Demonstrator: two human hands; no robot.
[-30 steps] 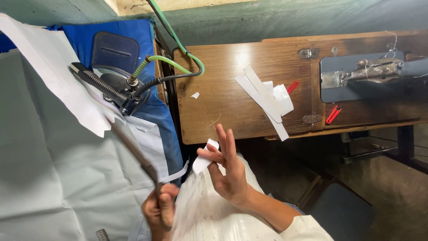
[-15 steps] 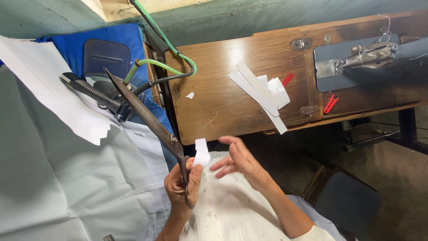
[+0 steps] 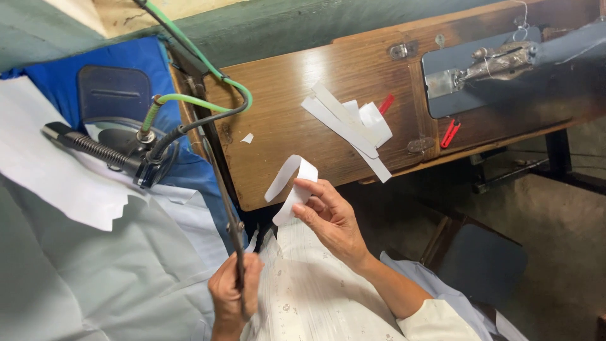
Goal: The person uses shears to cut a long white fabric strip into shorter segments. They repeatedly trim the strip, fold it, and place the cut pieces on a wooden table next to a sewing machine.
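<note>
A heap of white strips (image 3: 350, 123) lies on the wooden surface (image 3: 284, 95), well apart from the hands, with a red clip (image 3: 386, 104) touching its far edge and a second red clip (image 3: 450, 133) beside the grey plate of the sewing machine (image 3: 499, 60). A small white scrap (image 3: 247, 137) lies alone nearer the surface's left edge. No package or sign shows.

Against the frame half a second ago, the strip (image 3: 290, 186) has grown from a short tab at the fingertips to a long curl that arches up over the edge of the surface. The scissors (image 3: 228, 215) then slanted far to the upper left; now they stand nearly upright, their tip near the green hose (image 3: 189, 101). The right hand has lifted and turned toward the strip.

The left hand (image 3: 232, 295) is closed in a fist round the scissors' handles, wrist low at the bottom edge. The right hand (image 3: 329, 218) pinches the strip's lower end between thumb and forefinger, the other fingers loosely curled, the forearm running down to the right in a cream sleeve. Below both hands lies white embroidered cloth (image 3: 315, 297). To the left, an iron (image 3: 110, 151) rests on blue padding (image 3: 136, 60), with pale cloth (image 3: 76, 252) spread below it.
</note>
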